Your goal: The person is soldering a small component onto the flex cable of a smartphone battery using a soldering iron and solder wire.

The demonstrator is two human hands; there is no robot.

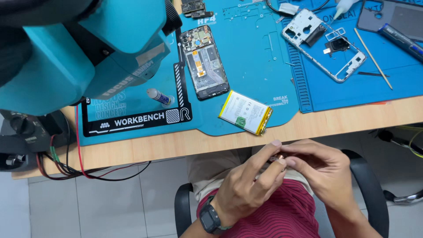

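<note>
With the opened phone (205,61), battery (246,112) and frame (324,44) already laid out beyond them, left hand (246,183) and right hand (324,169) together pinch 1 small part (278,158), refitting still undone.

A very small part (277,158) sits low in the frame, right of centre, below the wooden table edge and above the person's lap. It is pinched between the fingertips of the left hand (246,185) and the right hand (319,169), which meet around it. Only a sliver shows between the fingers: it looks brownish and slightly shiny, with a darker end. Its full shape and what kind of part it is cannot be made out, since the fingers cover most of it.
</note>
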